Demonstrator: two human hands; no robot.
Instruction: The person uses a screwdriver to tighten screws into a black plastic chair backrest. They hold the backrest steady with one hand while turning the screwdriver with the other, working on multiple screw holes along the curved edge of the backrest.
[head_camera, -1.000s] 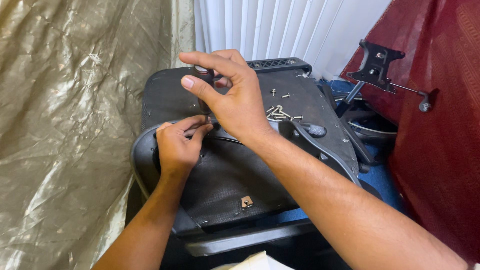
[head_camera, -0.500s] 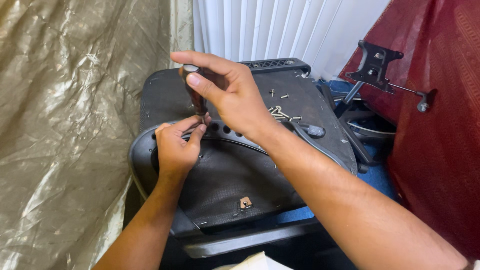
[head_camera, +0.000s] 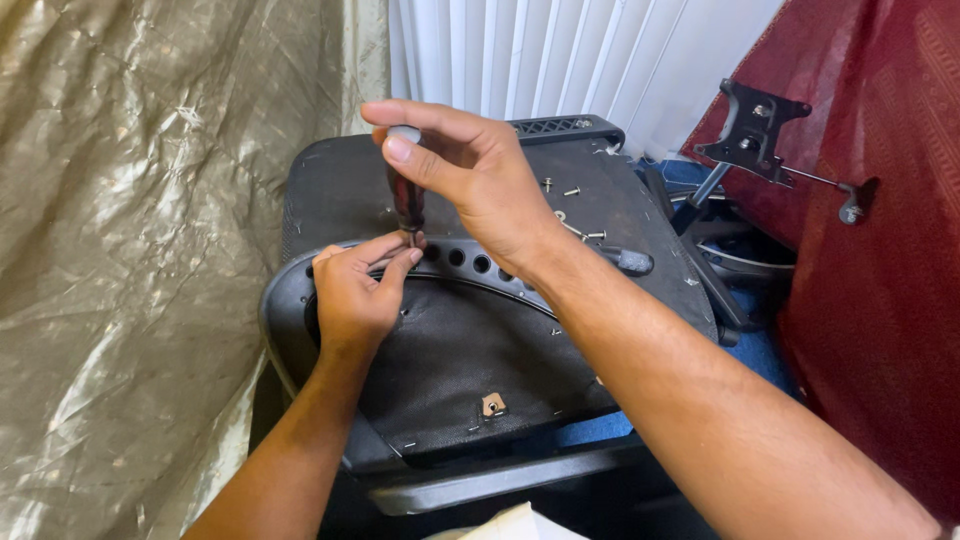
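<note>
An upturned black office-chair seat (head_camera: 460, 380) lies in front of me with a curved plastic frame (head_camera: 470, 262) pierced by a row of holes. My right hand (head_camera: 470, 175) grips the dark red handle of a screwdriver (head_camera: 407, 200), held upright with its tip at the frame. My left hand (head_camera: 358, 295) pinches at the tip, fingers together around the shaft or a small screw that I cannot make out. Several loose screws (head_camera: 572, 192) lie on the black panel behind.
A crinkled gold-beige sheet (head_camera: 130, 250) covers the left side. White vertical blinds (head_camera: 560, 60) hang behind. At the right a dark red cloth (head_camera: 880, 270) drapes down, with a black metal chair mechanism and lever (head_camera: 765, 130) and a chair base (head_camera: 730, 250).
My right hand has risen and turned the screwdriver upright over the frame. My left hand has stayed at the tip.
</note>
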